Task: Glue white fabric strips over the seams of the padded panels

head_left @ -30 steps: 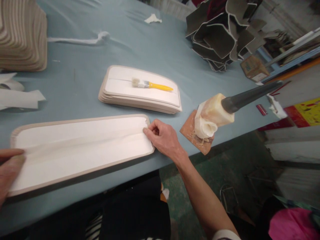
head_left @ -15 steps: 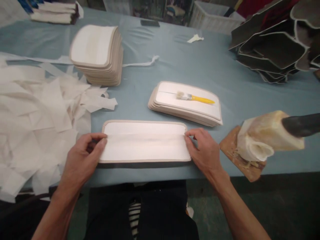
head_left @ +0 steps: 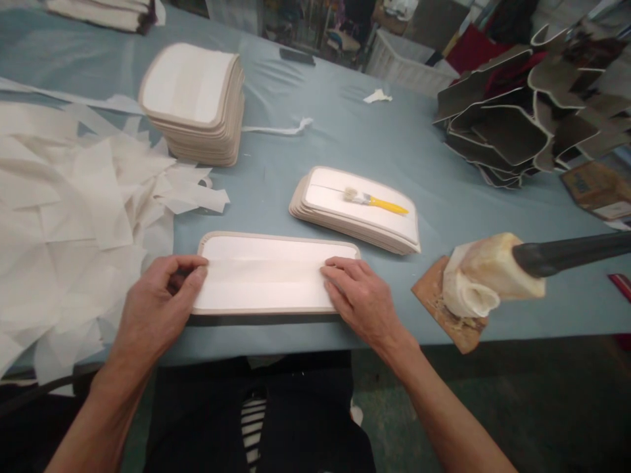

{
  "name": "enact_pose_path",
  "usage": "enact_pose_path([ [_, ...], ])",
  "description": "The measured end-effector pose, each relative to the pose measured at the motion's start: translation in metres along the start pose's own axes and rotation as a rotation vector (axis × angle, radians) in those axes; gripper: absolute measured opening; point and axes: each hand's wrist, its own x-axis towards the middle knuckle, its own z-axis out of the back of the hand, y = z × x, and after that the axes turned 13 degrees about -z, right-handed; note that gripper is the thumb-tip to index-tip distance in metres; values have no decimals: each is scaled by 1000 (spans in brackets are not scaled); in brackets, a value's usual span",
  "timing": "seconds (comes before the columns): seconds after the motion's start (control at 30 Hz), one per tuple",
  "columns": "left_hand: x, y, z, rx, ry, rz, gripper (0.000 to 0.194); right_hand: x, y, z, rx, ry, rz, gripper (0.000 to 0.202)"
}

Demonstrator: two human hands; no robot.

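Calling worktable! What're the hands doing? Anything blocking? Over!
Left hand: fingertips at left end of long white beige-edged panel. Right hand: fingertips on its right part. Yellow-handled bristle brush: clear, on stacked white panels.

At lower centre, the left hand (head_left: 158, 302) pinches a panel (head_left: 261, 279) and the right hand (head_left: 362, 295) touches it; mid-frame, a brush (head_left: 382, 203) tops a stack (head_left: 352, 220).

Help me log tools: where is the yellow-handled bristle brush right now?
In the head view, right of centre, the yellow-handled bristle brush lies atop the low stack of white, beige-edged panels, beyond the person's right hand.
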Motion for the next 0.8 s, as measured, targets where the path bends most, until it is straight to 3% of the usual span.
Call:
enact_pose_path([
  [0.17, -1, 3, 4, 87, 32, -81, 40, 1, -4, -3, -9, 26, -6, 28],
  [0.37, -8, -22, 12, 437, -20, -453, 55, 1, -3, -2, -25, 38, -3, 27],
  [0.5, -24, -53, -19, 469, 100, -870, 55, 1, -3, -4, -30, 25, -4, 26],
  [0.57, -32, -63, -42, 501, 153, -985, 62, 0, -4, -6, -35, 25, -8, 26],
  [0.67, -36, -63, -65, 533, 223, -1004, 77, 0, -5, -7, -30, 28, -7, 26],
  [0.8, -34, -38, -56, 609, 203, -978, 82, 0, -7, -8, -6, 28, -14, 25],
])
